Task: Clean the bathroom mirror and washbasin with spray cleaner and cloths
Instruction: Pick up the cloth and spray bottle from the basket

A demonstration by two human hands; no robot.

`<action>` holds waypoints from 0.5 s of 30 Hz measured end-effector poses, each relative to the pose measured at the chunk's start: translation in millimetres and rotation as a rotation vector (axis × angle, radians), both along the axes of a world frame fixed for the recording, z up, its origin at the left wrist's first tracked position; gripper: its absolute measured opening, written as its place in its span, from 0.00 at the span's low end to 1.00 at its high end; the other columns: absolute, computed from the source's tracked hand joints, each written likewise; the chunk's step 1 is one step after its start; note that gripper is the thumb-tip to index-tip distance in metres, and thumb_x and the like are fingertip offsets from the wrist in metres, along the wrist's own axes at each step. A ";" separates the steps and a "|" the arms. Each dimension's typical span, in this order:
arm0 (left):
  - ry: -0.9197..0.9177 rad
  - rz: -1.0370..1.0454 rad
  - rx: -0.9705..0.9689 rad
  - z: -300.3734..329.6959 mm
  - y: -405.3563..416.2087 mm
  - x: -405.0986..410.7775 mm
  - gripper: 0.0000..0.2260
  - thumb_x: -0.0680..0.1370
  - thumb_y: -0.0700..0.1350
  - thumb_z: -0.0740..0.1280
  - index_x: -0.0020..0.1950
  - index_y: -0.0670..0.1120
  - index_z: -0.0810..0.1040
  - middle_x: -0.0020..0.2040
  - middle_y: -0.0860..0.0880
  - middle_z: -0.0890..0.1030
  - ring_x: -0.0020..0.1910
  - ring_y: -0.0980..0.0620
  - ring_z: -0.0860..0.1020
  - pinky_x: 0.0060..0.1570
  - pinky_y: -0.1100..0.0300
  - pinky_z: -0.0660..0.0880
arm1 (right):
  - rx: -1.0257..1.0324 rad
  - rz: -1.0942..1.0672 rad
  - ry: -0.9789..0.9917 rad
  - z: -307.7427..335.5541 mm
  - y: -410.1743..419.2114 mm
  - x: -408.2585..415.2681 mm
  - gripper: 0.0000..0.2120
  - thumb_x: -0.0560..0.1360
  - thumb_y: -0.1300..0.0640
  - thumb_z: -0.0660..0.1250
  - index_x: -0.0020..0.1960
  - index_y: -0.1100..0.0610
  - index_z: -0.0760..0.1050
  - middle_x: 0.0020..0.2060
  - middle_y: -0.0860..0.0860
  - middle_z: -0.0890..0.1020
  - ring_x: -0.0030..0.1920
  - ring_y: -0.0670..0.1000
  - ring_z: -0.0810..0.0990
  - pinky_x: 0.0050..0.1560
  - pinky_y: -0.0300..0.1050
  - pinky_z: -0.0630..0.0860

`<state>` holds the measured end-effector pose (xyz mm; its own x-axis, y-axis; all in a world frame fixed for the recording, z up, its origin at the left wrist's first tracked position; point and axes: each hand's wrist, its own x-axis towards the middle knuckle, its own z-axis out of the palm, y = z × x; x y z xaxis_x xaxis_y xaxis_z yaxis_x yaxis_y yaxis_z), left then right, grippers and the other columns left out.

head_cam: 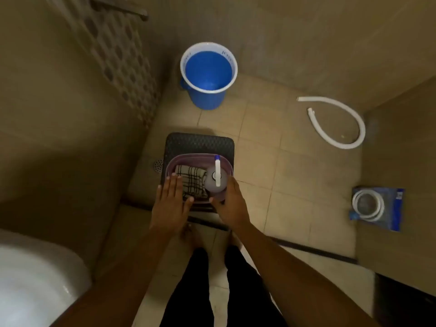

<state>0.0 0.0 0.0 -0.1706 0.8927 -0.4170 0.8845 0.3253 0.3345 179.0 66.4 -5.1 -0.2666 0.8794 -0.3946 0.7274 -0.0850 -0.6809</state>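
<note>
Spray bottle point(215, 182) stands upright in the purple tub point(200, 159), touching the right hand point(232, 204), whose curled fingers half-wrap it; the left hand point(171, 201) lies flat, fingers together, on the checked cloth point(191, 179) beside it.

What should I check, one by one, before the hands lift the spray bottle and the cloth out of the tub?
1. Spray bottle stands upright in the purple tub: ok.
2. Right hand is at the bottle's near side: ok; a closed grip around it: cannot tell.
3. Left hand lies flat with open fingers on the checked cloth, not gripping it: not ok.
4. Tub rests on the dark stool, not overhanging: ok.
5. Liquid left in the bottle: cannot tell.
6. Blue bucket and white hose lie away from the stool: ok.
</note>
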 end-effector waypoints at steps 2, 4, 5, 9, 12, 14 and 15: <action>-0.006 0.003 0.003 -9.4 6.4 -1.6 0.36 0.78 0.65 0.36 0.80 0.44 0.40 0.82 0.44 0.44 0.79 0.49 0.40 0.76 0.51 0.36 | -0.028 -0.103 0.077 -13.0 6.6 -5.9 0.42 0.69 0.42 0.71 0.77 0.52 0.58 0.73 0.52 0.68 0.72 0.55 0.69 0.68 0.57 0.74; 0.011 -0.017 -0.015 -21.6 13.0 -2.4 0.36 0.78 0.65 0.36 0.80 0.44 0.41 0.82 0.43 0.44 0.79 0.49 0.40 0.76 0.52 0.35 | -0.096 -0.155 0.073 -26.1 12.1 -9.1 0.42 0.67 0.40 0.70 0.77 0.48 0.58 0.73 0.50 0.70 0.71 0.54 0.71 0.67 0.57 0.74; 0.009 -0.023 -0.012 -28.1 16.2 -3.0 0.36 0.78 0.64 0.36 0.80 0.43 0.42 0.82 0.43 0.45 0.80 0.49 0.41 0.75 0.52 0.36 | -0.116 -0.173 0.068 -34.7 14.6 -10.7 0.42 0.67 0.39 0.70 0.77 0.46 0.58 0.73 0.50 0.70 0.72 0.53 0.71 0.68 0.58 0.73; 0.012 -0.020 -0.010 -42.6 28.6 -7.3 0.36 0.79 0.63 0.38 0.81 0.42 0.45 0.82 0.42 0.48 0.81 0.46 0.45 0.76 0.52 0.38 | -0.059 -0.140 0.039 -37.2 19.3 -21.6 0.37 0.74 0.45 0.69 0.78 0.51 0.58 0.74 0.52 0.70 0.71 0.55 0.72 0.69 0.56 0.72; 0.000 -0.019 -0.005 -47.9 33.3 -9.4 0.35 0.80 0.62 0.40 0.81 0.42 0.45 0.82 0.42 0.47 0.81 0.47 0.45 0.77 0.51 0.39 | -0.043 -0.139 0.006 -36.4 26.9 -30.7 0.34 0.78 0.48 0.68 0.78 0.53 0.57 0.72 0.53 0.72 0.68 0.57 0.75 0.66 0.55 0.75; -0.001 -0.019 -0.001 -48.1 35.8 -10.2 0.35 0.80 0.62 0.40 0.81 0.42 0.45 0.82 0.42 0.47 0.81 0.47 0.45 0.77 0.52 0.39 | -0.069 -0.199 -0.002 -37.4 32.3 -34.8 0.32 0.79 0.47 0.67 0.78 0.53 0.59 0.70 0.55 0.74 0.66 0.57 0.77 0.64 0.56 0.76; 0.001 -0.019 0.001 -47.7 37.2 -10.5 0.35 0.80 0.62 0.40 0.81 0.42 0.45 0.82 0.42 0.48 0.81 0.47 0.45 0.77 0.52 0.39 | -0.073 -0.214 -0.001 -37.2 36.2 -36.1 0.31 0.79 0.48 0.67 0.77 0.54 0.61 0.68 0.55 0.76 0.64 0.58 0.78 0.64 0.56 0.77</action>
<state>-10.5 37.2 -47.7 -0.1541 0.8961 -0.4162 0.8906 0.3084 0.3342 142.9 102.6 -42.4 -0.0765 0.8852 -0.4590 0.6878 -0.2864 -0.6670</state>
